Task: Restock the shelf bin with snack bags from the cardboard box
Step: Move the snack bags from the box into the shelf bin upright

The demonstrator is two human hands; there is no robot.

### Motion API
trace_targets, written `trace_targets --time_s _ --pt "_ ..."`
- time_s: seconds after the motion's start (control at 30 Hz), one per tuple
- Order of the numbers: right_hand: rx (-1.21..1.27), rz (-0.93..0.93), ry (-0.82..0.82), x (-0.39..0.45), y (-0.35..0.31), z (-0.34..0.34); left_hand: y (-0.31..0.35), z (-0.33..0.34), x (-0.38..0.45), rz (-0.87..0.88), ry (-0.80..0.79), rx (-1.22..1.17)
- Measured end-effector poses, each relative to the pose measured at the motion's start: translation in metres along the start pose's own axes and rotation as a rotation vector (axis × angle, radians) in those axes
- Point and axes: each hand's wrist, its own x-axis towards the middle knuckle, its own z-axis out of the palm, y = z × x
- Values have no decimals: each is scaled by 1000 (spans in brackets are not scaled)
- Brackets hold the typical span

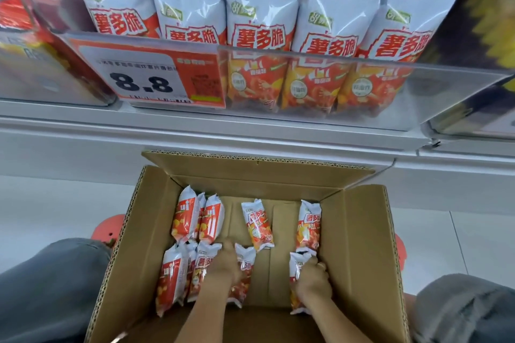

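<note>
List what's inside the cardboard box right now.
Inside the cardboard box: loose snack bags on a partly bare floor. The left hand and right hand each grip one. Whatever lies under the forearms is hidden.

price tag (145, 75) "8.8" on shelf edge | grey trouser knees (53, 287) | tiled floor (55, 203)

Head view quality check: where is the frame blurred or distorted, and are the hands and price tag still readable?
Head view: edges smear, worst at the far right and upper left; wide-angle bending curves the shelf lip. Price tag shows 8.8 clearly, its small print unreadable. Left hand and right hand in the cardboard box are slightly soft; each grips a snack bag. Lighting is even.
</note>
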Motion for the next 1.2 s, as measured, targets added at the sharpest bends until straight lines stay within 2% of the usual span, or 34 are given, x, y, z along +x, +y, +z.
trace_targets --time_s 0.1,0.27,0.4,0.5,0.57,0.67,0.77,0.87,0.93,1.03,1.1,1.2 --pt "53 -11 -25 1 5 3 -2 12 0 -73 6 -161" --pt "248 40 -100 1 7 1 1 19 -7 -81 7 -29" --pt "343 45 -262 -10 1 -11 8 10 -8 -194 -76 -176" --pt "487 21 -425 -29 -7 -30 17 -16 -22 -135 -146 -371" --pt "542 -32 -475 -41 -13 -49 26 -39 -34 -70 -203 -493" --pt "548 -145 -544 -64 -25 -87 44 -83 -65 13 -403 -490" --pt "457 -326 -566 -102 -33 -130 53 -119 -98 50 -458 -428" --pt "462 -534 -550 -148 -38 -174 69 -152 -145 202 -506 -465" --pt "517 -667 -510 -178 -41 -204 82 -174 -183 374 -434 -496" --pt "639 -833 -331 -219 -48 -240 105 -205 -241 584 -144 -486" --pt "711 -899 -218 -237 -51 -258 118 -219 -271 676 29 -482" --pt "873 -1012 -184 -256 -59 -288 134 -236 -300 788 218 -449"
